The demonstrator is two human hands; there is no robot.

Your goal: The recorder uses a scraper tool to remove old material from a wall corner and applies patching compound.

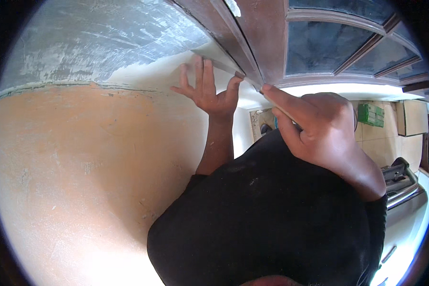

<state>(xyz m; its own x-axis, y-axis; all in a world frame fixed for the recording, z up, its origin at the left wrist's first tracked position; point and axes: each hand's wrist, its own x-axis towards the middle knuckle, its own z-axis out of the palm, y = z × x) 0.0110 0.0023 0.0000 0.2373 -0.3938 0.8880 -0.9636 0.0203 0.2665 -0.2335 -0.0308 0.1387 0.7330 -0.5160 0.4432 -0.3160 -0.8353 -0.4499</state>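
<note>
My left hand (pixel 209 93) is raised to the wall beside a brown wooden frame (pixel 219 26). Its fingers are spread, with the fingertips and thumb at a narrow greyish strip (pixel 219 64) along the frame's edge; whether it presses on the strip I cannot tell. In my closed right hand (pixel 317 124) is a thin, light-coloured flat tool (pixel 283 114), mostly hidden by the fingers. The index finger lies stretched along it, its tip at the frame's lower corner. What kind of tool it is cannot be made out.
The wall is bare orange-tan plaster (pixel 81 143) on the left, with a grey, white-smeared surface (pixel 90 38) above it. A paned door or window (pixel 329 47) fills the upper right. On the tiled floor at right are a green crate (pixel 371 115) and a box (pixel 412 117).
</note>
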